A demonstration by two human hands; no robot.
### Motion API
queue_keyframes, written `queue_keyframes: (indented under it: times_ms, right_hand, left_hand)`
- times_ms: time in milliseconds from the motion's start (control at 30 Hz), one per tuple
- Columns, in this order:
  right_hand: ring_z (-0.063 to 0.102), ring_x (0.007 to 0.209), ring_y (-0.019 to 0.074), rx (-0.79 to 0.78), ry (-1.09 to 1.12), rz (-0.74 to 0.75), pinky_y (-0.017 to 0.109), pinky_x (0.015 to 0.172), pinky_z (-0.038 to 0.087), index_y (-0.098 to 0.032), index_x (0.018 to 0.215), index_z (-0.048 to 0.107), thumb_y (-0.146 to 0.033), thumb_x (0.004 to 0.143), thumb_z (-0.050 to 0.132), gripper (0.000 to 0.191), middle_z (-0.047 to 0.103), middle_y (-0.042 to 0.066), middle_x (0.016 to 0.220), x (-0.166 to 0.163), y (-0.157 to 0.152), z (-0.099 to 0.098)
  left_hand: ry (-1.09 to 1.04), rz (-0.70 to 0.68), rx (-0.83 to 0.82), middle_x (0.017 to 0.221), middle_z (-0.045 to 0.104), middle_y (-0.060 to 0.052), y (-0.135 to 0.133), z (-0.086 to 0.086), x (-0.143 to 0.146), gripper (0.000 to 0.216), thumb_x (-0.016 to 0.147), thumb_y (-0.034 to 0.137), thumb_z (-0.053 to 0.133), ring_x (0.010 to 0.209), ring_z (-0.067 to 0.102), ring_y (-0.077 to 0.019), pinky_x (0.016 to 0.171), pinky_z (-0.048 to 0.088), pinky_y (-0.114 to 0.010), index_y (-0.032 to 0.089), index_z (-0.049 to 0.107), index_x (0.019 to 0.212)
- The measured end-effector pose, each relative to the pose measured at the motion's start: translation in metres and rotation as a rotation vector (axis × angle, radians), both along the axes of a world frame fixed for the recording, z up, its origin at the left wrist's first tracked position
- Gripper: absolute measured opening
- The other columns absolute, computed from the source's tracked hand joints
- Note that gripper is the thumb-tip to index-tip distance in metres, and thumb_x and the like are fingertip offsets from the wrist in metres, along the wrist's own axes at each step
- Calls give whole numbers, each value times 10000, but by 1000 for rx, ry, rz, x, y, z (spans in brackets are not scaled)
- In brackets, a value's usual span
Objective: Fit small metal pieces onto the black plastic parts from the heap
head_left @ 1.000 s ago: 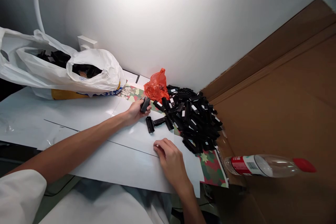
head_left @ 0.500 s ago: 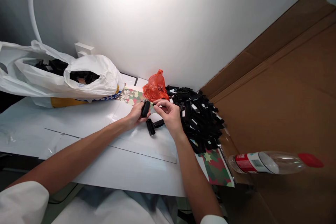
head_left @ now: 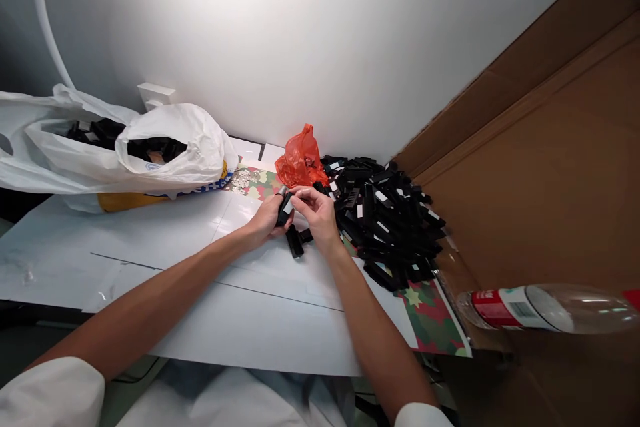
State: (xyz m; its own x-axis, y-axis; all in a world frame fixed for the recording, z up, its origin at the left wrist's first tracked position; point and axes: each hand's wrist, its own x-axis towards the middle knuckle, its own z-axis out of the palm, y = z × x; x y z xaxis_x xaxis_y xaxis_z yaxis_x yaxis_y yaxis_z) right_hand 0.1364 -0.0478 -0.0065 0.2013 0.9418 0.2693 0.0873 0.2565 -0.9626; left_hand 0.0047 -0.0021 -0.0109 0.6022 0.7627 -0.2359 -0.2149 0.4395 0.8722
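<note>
My left hand (head_left: 266, 219) is closed around a small black plastic part (head_left: 285, 211), held above the table with a white patch facing up. The fingers of my right hand (head_left: 321, 219) are pinched together at the upper right side of that part. Whatever lies between those fingertips is too small to make out. Just below my hands, a loose black plastic piece (head_left: 295, 242) rests on the white board, with another touching it. Right of my right hand spreads a large pile of black plastic parts (head_left: 385, 220), several with white labels.
A red plastic bag (head_left: 301, 159) stands behind my hands. Small shiny pieces (head_left: 245, 177) lie on a camouflage-patterned sheet (head_left: 434, 320). White bags (head_left: 195, 140) holding black parts fill the left. A plastic bottle (head_left: 545, 308) and cardboard (head_left: 550, 167) are on the right.
The black part in my left hand has turned, so its white patch now shows. My right fingertips have come in against it. The whole view has shifted slightly.
</note>
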Motion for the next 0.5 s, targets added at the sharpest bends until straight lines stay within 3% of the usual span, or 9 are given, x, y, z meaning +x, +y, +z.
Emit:
queue_keyframes:
  times_ms: [167,500]
  right_hand:
    - [682,1087,267,-7,-34,-3,393,953,567,-223,827,656,-475,828,739,266,712,106,1132,0,-1,0]
    - [687,1082,257,6,-53,2,375,935,570,-220,828,654,-459,846,731,252,709,103,1126,1,0,-4]
  left_hand:
    - [-11,9,-5,467,526,5,-1,0,-1,293,991,456,553,322,352,-94,331,135,-195,179,625,927]
    - [19,5,-1,432,501,-12,-1,0,0,387,1023,452,489,302,307,-81,338,140,-208,186,558,749]
